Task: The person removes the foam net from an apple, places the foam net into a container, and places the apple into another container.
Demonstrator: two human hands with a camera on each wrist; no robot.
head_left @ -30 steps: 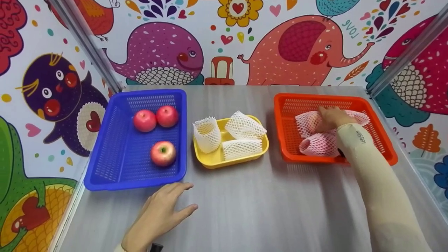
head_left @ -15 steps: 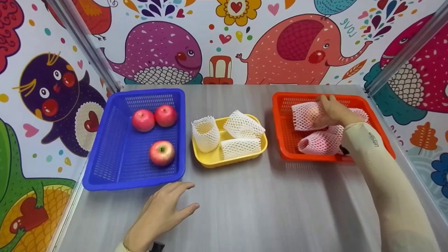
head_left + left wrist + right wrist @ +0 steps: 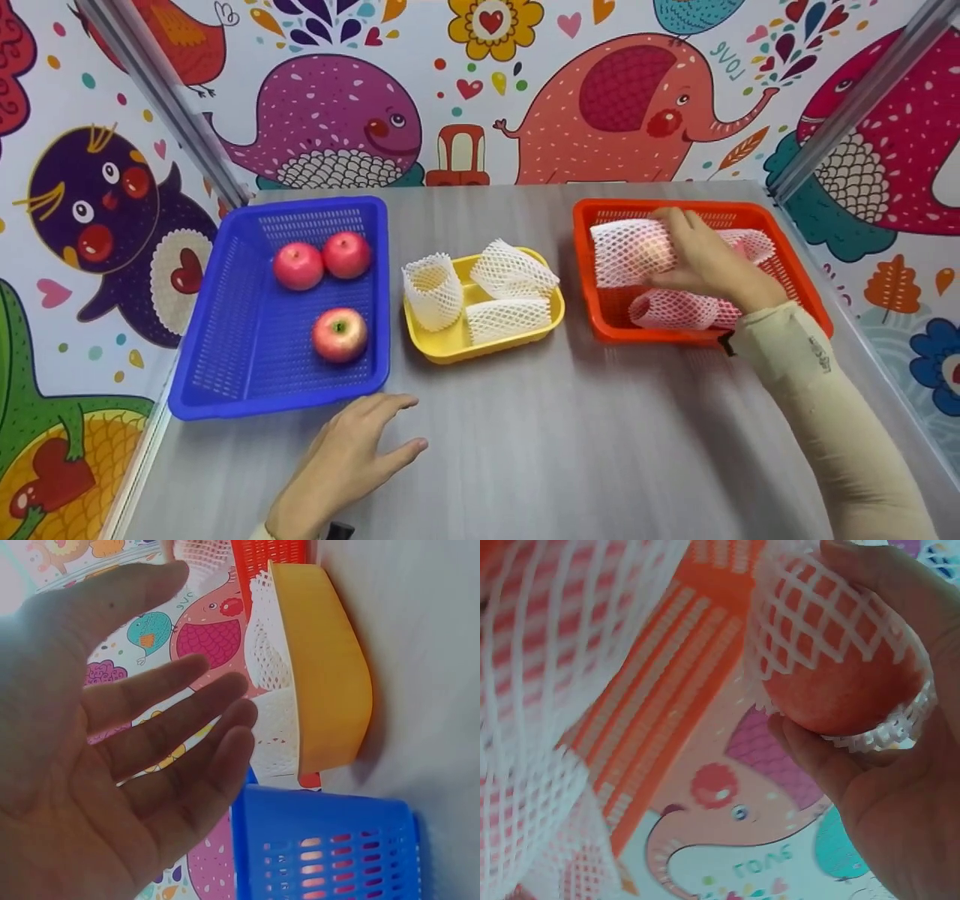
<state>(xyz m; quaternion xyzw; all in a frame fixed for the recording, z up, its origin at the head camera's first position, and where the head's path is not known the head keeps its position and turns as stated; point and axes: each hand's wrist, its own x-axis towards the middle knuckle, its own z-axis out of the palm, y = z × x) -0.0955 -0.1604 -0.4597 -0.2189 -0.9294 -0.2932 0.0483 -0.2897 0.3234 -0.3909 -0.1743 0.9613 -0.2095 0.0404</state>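
My right hand [image 3: 709, 255] grips an apple in a white foam net [image 3: 634, 251] above the red basket [image 3: 589, 319]. In the right wrist view the bare lower part of this apple [image 3: 847, 694] shows between thumb and fingers. Other netted apples [image 3: 675, 309] lie in the red basket, partly hidden by the hand. My left hand [image 3: 345, 457], fingers spread and holding nothing, hovers in front of the blue basket [image 3: 277, 409]. Three bare apples [image 3: 339, 335] sit in that basket. In the left wrist view the left palm [image 3: 90, 787] faces the camera.
Between the baskets stands a yellow tray [image 3: 442, 352] with three white foam nets [image 3: 508, 321], one of them upright at its left end. Printed panels [image 3: 465, 90] wall in the grey table [image 3: 525, 450] at the back and sides.
My right hand has lifted the netted apple from among the others and moved it slightly left. My left hand has stayed nearly still, while the head view has shifted a little.
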